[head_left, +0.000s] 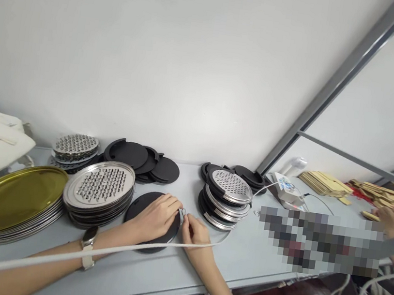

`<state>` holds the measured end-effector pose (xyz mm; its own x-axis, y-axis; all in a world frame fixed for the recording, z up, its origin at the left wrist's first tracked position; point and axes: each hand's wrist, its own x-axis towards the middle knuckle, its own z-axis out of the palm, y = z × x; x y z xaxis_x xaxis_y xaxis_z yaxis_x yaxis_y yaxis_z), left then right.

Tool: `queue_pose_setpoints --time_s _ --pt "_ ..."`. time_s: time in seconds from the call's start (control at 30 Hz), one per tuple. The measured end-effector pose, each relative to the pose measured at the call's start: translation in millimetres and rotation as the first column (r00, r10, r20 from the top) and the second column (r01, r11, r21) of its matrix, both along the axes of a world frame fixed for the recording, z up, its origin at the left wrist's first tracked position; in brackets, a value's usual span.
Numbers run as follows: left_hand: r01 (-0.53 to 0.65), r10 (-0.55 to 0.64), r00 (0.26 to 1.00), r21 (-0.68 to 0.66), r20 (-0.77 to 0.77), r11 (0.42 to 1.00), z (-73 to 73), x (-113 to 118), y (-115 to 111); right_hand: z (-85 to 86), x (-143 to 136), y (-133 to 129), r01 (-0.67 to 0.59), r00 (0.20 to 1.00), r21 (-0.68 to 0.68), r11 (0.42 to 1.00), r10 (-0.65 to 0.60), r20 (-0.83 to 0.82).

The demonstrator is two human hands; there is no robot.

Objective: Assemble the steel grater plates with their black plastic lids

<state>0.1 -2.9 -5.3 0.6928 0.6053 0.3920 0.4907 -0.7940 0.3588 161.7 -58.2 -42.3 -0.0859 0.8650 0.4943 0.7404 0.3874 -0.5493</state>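
Pinching a small wire loop [184, 210], the right hand [198, 235] faces the left hand [158, 214], laid over a black disc [138, 207], likely to steady it; left grip unclear.

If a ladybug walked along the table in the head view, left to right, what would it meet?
Shiny round gold plate → stacked silver metal grater discs → flat black disc → stack of silver and black discs → white box with cables → flat yellowish wooden strips
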Motion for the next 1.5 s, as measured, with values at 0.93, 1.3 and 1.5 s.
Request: queue_pose_setpoints --time_s 0.93,1.3,1.5 --pt "-0.084 0.063 0.992 0.204 0.106 0.975 5.2 -7.5 -14.0 6.5 -1.2 -0.4 -0.042 0.991 -0.064 0.997 0.033 -0.13" --pt "-0.055 0.061 0.998 0.216 -0.017 0.975 5.5 -57.7 -76.6 4.4 -4.7 -5.4 -0.202 0.977 0.091 0.975 0.207 -0.046" --pt "0.01 0.043 0.993 0.43 -0.113 0.903 -6.6 -61.7 -99.2 0.9 -6.8 -5.0 -0.258 0.966 0.143 0.956 0.259 0.007"
